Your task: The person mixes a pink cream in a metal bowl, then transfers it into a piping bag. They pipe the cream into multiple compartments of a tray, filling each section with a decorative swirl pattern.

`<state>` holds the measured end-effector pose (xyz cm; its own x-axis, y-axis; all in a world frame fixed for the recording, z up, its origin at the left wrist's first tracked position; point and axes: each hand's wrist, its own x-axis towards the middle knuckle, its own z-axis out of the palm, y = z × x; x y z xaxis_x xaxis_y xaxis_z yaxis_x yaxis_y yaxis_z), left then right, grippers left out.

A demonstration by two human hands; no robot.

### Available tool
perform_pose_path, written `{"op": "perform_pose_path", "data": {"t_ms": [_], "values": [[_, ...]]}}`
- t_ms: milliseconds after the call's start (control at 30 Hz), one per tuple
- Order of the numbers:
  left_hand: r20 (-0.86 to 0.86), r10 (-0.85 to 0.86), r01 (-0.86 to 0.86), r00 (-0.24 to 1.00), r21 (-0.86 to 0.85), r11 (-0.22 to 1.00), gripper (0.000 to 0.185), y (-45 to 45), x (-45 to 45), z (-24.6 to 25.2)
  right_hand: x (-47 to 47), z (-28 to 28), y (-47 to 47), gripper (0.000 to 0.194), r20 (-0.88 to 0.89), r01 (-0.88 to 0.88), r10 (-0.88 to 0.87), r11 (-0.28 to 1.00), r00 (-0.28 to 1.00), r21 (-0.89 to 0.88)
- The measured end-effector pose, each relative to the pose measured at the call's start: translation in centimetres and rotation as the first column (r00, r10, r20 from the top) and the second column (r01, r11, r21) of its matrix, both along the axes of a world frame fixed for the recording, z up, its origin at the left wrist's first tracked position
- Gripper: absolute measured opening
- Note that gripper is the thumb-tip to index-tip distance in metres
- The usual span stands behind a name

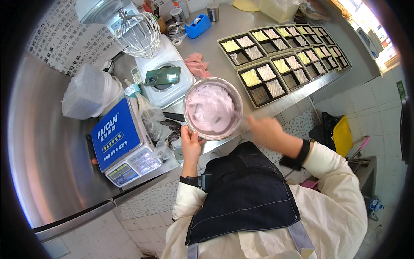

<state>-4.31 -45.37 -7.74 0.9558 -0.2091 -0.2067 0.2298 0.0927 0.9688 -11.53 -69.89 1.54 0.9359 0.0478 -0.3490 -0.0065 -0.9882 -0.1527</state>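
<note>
A round metal bowl (239,97) of pale pink cream (212,106) is in front of me at the steel table's edge. My left hand (191,144) grips its near left rim, thumb on top. To the bowl's right, my right hand (266,131) is motion-blurred and closed around a blurred handle that reaches over the rim; the tool's kind cannot be told. Beyond, two rows of square black-lined boxes (262,81) hold piped yellow, pink and pale mauve cream in separate compartments. In most boxes the remaining compartment shows a dark, speckled bottom.
A stand mixer with a wire whisk (137,35) stands at the back left, a phone (162,76) on its base. A pink cloth (196,64) lies behind the bowl. A blue-topped digital scale (118,132), plastic containers (89,92) and a blue tape dispenser (198,26) are also there.
</note>
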Motion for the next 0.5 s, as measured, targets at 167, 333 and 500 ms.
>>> {"op": "perform_pose_path", "data": {"t_ms": [167,333,500], "values": [[-0.037,-0.066,0.064,0.997,-0.050,0.997,0.007,-0.9,0.0,1.0,2.4,2.2,1.8,0.036,0.224,-0.207,0.185,0.975,0.957,0.076],[-0.011,-0.042,0.042,0.999,0.070,0.997,0.009,-0.2,0.7,1.1,0.9,1.9,0.8,0.020,0.009,-0.208,0.210,0.972,0.978,-0.108],[-0.016,-0.055,0.056,0.998,0.093,0.994,0.009,-0.4,0.0,1.9,3.7,3.8,0.5,0.019,0.140,-0.221,0.217,0.975,0.966,0.017]]}}
